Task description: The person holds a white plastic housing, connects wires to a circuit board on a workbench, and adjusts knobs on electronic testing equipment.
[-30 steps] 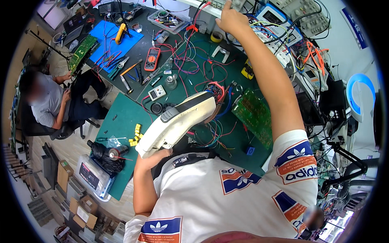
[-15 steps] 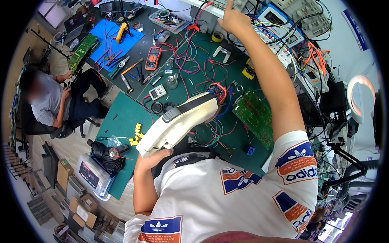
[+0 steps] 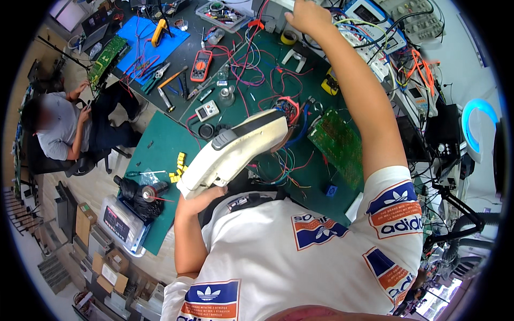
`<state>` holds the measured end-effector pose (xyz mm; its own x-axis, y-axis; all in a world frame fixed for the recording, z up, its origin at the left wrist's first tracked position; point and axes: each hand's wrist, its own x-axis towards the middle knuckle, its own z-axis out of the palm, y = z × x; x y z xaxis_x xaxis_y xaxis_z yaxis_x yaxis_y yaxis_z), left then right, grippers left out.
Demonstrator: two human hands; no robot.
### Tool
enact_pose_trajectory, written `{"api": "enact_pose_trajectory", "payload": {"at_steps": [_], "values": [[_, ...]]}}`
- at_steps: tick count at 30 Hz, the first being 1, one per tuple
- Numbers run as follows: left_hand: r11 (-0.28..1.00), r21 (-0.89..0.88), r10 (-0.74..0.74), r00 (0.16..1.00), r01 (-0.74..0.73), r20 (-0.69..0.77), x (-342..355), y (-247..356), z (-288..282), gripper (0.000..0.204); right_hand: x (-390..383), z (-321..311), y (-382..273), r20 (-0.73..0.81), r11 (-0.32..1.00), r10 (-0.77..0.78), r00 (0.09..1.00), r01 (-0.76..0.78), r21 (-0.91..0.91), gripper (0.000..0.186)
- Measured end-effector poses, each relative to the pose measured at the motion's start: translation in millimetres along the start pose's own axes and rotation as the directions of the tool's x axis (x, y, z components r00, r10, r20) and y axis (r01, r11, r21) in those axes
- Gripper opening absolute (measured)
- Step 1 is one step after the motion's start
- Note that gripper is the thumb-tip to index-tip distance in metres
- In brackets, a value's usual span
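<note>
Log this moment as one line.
left hand: holding long cream-and-grey device; right hand: at view's upper edge, contact unclear; nearby: green rectangular circuit board, red rectangular multimeter

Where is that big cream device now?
In the head view, the cream device is just left of centre, in the left hand, right of the yellow blocks.

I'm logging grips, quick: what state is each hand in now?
Left hand: closed, holding the cream device.
Right hand: at the top edge; open or closed cannot be told.

blu mat, ylw meter on it | red DMM | ylw blks nr grn scrwdrvr | cdbd box
</note>
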<state>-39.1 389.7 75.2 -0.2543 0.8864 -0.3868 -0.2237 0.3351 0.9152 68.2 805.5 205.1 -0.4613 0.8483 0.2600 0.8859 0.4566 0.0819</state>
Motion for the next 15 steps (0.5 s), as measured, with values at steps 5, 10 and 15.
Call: {"api": "enact_pose_trajectory", "payload": {"at_steps": [5, 10, 15], "values": [[0.999, 0.020, -0.048, 0.998, 0.049, -0.038, -2.7, 3.7, 2.2, 0.052, 9.8, 12.7, 5.3, 0.023, 0.998, -0.063, 0.998, 0.063, 0.005, 0.068], [0.999, 0.029, 0.014, 1.000, -0.013, -0.017, -0.4, 3.0, 2.0, 0.051, 1.2, 9.1, 9.4, -0.063, 0.998, -0.067, 0.996, 0.068, 0.011, 0.065], [1.000, 0.006, 0.020, 1.000, -0.020, -0.023, -1.3, -3.2, 0.8, 0.048, -48.8, 1.8, -13.2, -0.174, 0.663, -0.473, 0.864, 0.479, 0.575, 0.042]]}}
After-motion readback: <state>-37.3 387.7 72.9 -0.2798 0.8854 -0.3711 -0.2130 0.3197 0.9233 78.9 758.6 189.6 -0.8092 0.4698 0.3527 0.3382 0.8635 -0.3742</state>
